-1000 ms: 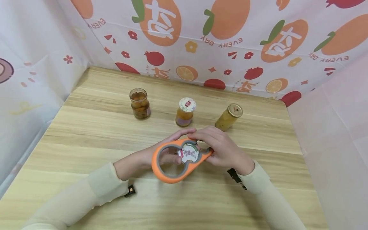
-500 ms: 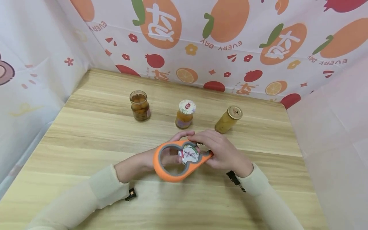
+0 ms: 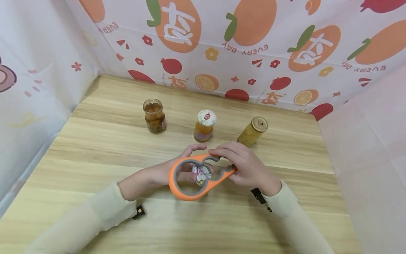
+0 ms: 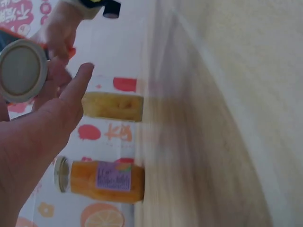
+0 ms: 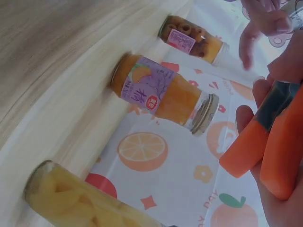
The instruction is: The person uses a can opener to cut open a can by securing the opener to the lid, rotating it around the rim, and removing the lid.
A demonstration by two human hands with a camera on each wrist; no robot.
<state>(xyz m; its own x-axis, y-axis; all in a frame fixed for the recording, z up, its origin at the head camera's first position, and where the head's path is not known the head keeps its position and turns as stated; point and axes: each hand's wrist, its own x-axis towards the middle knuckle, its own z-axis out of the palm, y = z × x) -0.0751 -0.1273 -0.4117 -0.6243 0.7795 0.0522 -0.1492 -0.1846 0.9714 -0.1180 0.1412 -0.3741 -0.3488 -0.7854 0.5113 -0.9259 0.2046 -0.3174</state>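
Note:
My left hand [image 3: 165,173] pinches a round printed jar lid [image 3: 202,174] between thumb and fingers, with the index finger stretched away. The lid's pale underside shows in the left wrist view [image 4: 21,71]. My right hand [image 3: 244,164] grips the handle end of an orange jar opener [image 3: 185,196] with grey-lined round notches. From the head camera, the lid is seen partly through the opener, behind its frame. An uncapped jar [image 3: 154,121] with dark fruit stands on the table at the back left. Some of my left fingers are hidden behind the opener.
Beyond my hands stand a lidded jar of orange fruit [image 3: 203,129] and a taller gold-lidded jar of yellow fruit [image 3: 250,134]. The wooden table [image 3: 104,148] is bounded by a fruit-print cloth [image 3: 222,67] at the back and cloth at both sides.
The lid has come away from the opener's middle notch, moving left and slightly toward me with my left hand. My right hand and the opener have hardly moved.

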